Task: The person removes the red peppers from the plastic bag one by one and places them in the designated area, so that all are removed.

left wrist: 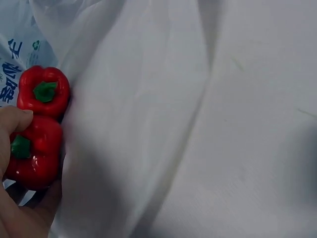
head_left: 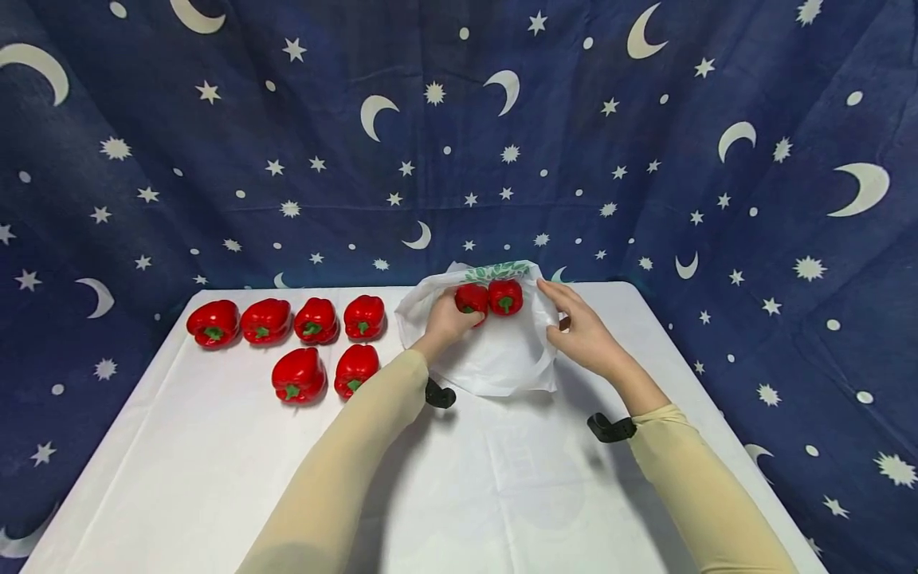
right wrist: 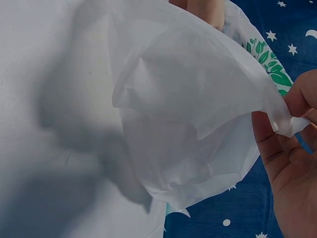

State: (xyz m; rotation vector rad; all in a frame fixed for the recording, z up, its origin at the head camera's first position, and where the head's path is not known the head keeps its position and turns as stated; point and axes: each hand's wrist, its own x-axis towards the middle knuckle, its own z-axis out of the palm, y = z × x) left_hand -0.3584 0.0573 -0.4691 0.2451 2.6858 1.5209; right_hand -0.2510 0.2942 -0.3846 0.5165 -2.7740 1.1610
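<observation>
A white plastic bag (head_left: pixel 495 359) with green leaf print lies with its mouth spread toward me. Inside it my left hand (head_left: pixel 448 320) grips a red bell pepper (head_left: pixel 471 298), thumb and fingers on either side of it. Right beside that one, a second red bell pepper (head_left: pixel 505 297) sits in the bag, its green stem facing me. In the left wrist view the held pepper (left wrist: pixel 37 151) presses close to the other pepper (left wrist: pixel 47 94). My right hand (head_left: pixel 586 331) pinches the bag's right edge, and the right wrist view shows the film (right wrist: pixel 282 121) between thumb and fingers.
Several red bell peppers stand on the white-covered table (head_left: pixel 179 478) to the left, among them a back-row pepper (head_left: pixel 267 321) and a front-row pepper (head_left: pixel 299 375). A dark blue curtain (head_left: pixel 323 143) with moons and stars hangs behind the table and along its sides.
</observation>
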